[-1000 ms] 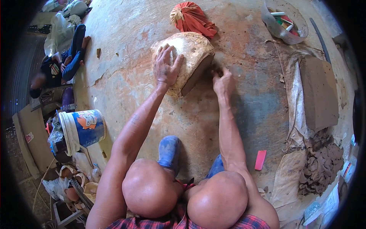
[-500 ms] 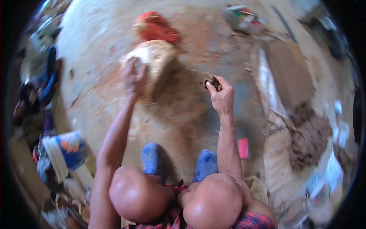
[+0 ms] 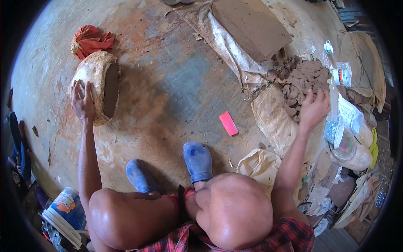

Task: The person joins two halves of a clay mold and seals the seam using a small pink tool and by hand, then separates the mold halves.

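Note:
A rounded off-white mould (image 3: 90,82), probably plaster, lies tilted on its side at the left, its opening facing right. Dark brown clay (image 3: 111,90) shows inside that opening. My left hand (image 3: 83,101) rests on the mould's near outer side, fingers spread over its surface. Over on the right, my right hand (image 3: 315,110) is at the near edge of a heap of torn brown clay (image 3: 304,82). Its fingers are apart and bent over the lumps; the palm side is hidden.
A red cloth bundle (image 3: 92,42) lies beyond the mould. A pink card (image 3: 228,123) is on the floor ahead of my blue shoes (image 3: 197,161). A flat clay slab (image 3: 252,27) sits beyond the heap. Tubs, sacks and scraps line the right; a blue bucket (image 3: 69,206) stands at lower left.
My view has turned to the right. The right hand has gone from mid-floor to the clay heap; the clay lump it held no longer shows. My left hand stays on the mould.

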Available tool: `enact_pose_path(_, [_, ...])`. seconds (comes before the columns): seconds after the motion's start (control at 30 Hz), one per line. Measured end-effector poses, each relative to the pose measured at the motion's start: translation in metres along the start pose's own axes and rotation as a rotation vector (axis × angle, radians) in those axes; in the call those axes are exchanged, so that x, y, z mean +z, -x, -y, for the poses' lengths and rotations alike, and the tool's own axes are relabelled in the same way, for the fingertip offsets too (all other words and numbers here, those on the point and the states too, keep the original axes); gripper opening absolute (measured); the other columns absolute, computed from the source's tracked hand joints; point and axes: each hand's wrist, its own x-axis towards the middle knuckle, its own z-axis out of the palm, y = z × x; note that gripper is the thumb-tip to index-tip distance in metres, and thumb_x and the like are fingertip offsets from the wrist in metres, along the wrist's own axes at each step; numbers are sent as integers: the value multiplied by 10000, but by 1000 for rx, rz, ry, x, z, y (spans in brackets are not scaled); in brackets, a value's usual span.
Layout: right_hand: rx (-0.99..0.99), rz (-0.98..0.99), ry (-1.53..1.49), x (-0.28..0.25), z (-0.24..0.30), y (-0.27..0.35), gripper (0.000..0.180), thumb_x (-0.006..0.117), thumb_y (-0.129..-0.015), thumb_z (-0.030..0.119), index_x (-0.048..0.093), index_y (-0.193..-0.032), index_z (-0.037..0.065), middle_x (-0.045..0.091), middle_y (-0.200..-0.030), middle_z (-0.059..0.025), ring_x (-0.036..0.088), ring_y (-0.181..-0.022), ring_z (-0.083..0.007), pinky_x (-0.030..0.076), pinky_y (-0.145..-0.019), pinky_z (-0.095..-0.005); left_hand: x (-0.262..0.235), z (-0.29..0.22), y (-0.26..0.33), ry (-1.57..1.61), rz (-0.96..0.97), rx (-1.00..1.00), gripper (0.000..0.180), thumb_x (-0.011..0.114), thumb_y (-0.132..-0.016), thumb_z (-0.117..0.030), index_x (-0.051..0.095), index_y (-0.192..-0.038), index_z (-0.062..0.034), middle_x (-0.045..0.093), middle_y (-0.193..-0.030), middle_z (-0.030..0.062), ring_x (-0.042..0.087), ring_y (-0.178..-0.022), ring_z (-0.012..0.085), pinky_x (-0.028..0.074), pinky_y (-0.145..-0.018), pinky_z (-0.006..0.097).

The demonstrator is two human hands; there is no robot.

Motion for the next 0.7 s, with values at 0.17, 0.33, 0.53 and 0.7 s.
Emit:
enact_pose_path(0.17, [-19, 1031, -790, -31, 147, 131, 526, 818, -825, 137, 691, -1326, 39, 662, -1121, -191, 645, -1092, -382, 513, -965, -449, -4, 51, -5, 419, -13, -57, 551, 742, -969, -426, 664, -1392, -81, 547, -1564, 182, 490, -1467, 344, 399, -1190, 413])
enact_pose_path(0.33, [-155, 1106, -774, -33, 141, 176, 781, 846, -745, 4, 560, -1463, 117, 584, -1254, -181, 606, -1193, -419, 508, -1016, -470, 4, -6, -5, 211, 72, 31, 573, 799, -941, -313, 618, -1394, -12, 538, -1530, 222, 464, -1466, 327, 379, -1206, 415])
enact_pose_path(0.53, [-246, 1277, -731, -24, 154, 147, 521, 779, -806, -32, 606, -1284, 82, 667, -1136, -205, 666, -1074, -458, 531, -925, -521, -24, -13, 9, -185, 79, 99, 774, 723, -896, -632, 594, -1486, -148, 446, -1639, 207, 324, -1565, 396, 185, -1278, 536])
enact_pose_path(0.7, [-128, 1012, -1143, -41, 192, 95, 363, 725, -891, 14, 626, -1238, 53, 734, -1009, -213, 730, -974, -408, 568, -840, -493, -25, -29, 23, -231, 158, 195, 808, 708, -888, -645, 541, -1549, -210, 401, -1678, 178, 250, -1605, 360, 138, -1286, 558])
